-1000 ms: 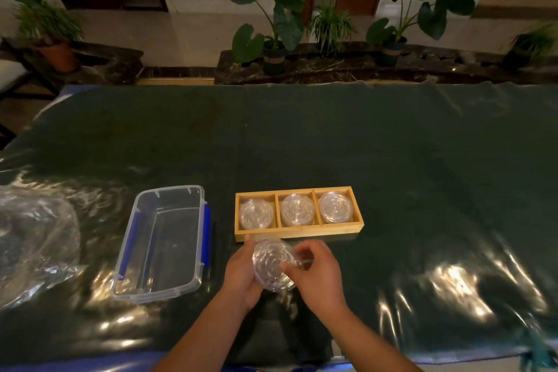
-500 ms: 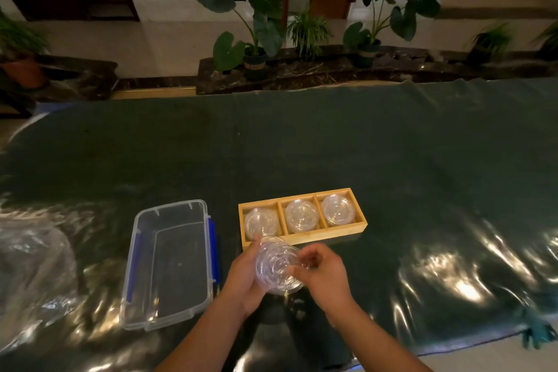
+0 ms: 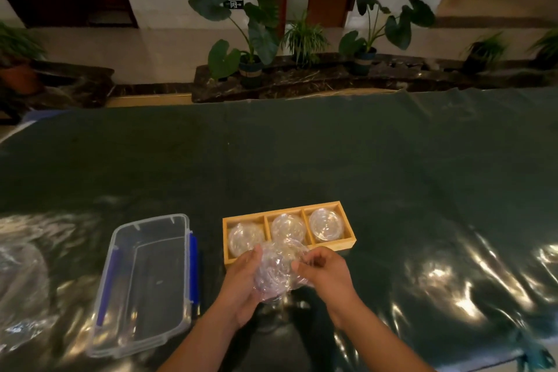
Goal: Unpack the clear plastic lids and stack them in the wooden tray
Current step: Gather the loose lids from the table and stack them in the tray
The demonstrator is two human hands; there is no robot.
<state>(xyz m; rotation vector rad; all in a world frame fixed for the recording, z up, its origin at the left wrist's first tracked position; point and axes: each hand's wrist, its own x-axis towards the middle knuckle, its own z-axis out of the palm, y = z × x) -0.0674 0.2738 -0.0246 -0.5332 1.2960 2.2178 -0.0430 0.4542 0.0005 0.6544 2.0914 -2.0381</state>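
Observation:
A wooden tray (image 3: 347,246) with three compartments lies on the dark table just beyond my hands. Each compartment holds clear plastic lids: left (image 3: 241,237), middle (image 3: 287,225), right (image 3: 326,223). A clear stack of lids (image 3: 276,272) is held between both hands at the tray's near edge, blurred. My left hand (image 3: 241,284) cups it from the left and below. My right hand (image 3: 324,270) pinches its right rim with the fingertips. The stack hides part of the tray's front wall.
An empty clear plastic box (image 3: 148,284) with blue clips sits left of the tray. Crumpled clear plastic wrap (image 3: 21,278) lies at the far left. The shiny dark table cover (image 3: 332,160) stretches far back; potted plants (image 3: 250,48) stand beyond it.
Both hands have carried the stack of lids forward, from in front of the tray to over its near edge. The camera view shifted slightly.

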